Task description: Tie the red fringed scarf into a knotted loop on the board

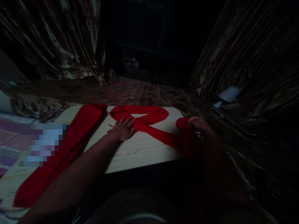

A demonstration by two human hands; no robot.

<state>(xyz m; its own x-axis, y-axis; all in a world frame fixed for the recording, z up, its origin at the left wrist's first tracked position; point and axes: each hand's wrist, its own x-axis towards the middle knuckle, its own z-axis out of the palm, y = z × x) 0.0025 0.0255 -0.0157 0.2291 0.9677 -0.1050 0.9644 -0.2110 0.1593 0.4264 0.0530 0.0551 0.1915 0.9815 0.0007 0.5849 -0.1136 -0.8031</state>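
A long red scarf [158,135] lies on the pale wooden table [130,152], curved into a loop whose strands cross near the middle. My left hand [123,128] rests flat on it at the crossing, fingers spread; short fringe strands show beside that hand. At the table's right edge my right hand [200,123] is closed on the scarf's other stretch, which hangs in a fold below the fingers. A second red cloth [67,146], folded into a long strip, lies slantwise on the left side of the table, partly behind my left forearm.
A small white lamp [229,94] with a cord stands to the right, beyond the table. Patterned curtains [58,40] hang at both sides, and a patterned cloth [130,90] covers the surface behind the table. A blurred-out patch [44,144] covers something at left. The room is dim.
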